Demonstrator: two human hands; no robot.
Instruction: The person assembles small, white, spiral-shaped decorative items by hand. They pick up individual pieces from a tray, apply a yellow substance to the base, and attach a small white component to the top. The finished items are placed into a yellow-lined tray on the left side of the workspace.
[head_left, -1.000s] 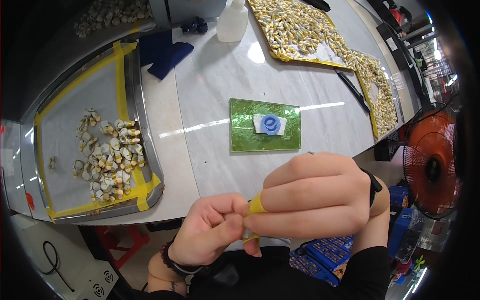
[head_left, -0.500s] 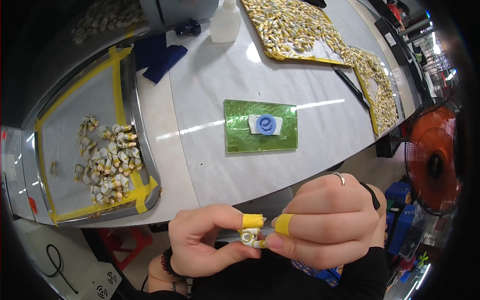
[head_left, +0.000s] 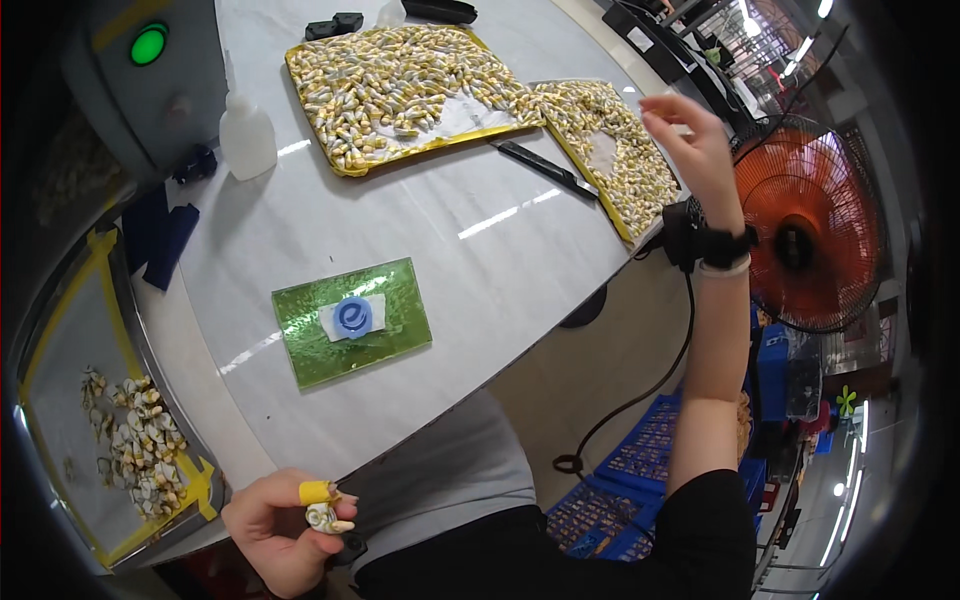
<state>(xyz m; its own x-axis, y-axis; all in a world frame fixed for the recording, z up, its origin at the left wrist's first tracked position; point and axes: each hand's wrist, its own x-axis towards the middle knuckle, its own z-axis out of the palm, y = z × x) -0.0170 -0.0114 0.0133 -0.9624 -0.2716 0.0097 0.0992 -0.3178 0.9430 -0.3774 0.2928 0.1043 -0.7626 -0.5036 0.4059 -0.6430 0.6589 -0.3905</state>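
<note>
My left hand (head_left: 285,530), low at the table's near edge, pinches a small white figurine (head_left: 322,517) between thumb and a finger wrapped in yellow tape. The figurine has a yellowish ring pattern and a pale stub at one side. My right arm reaches far to the right, and my right hand (head_left: 690,150) hovers by the far end of the smaller tray (head_left: 615,215) of white and yellow pieces. Its thumb and forefinger are bent with a gap between them, and nothing shows in them. The other fingers are partly hidden.
A yellow-edged tray (head_left: 350,168) full of small pieces stands at the back. A green glass block (head_left: 400,350) carries a blue disc (head_left: 352,317). The left tray (head_left: 195,450) holds several figurines. Also here are a white bottle (head_left: 248,140), an orange fan (head_left: 800,235) and a cable (head_left: 650,375).
My right hand has left the figurine and stretched to the far right over the small tray. My left hand still holds the figurine. The whole view has swung to the right.
</note>
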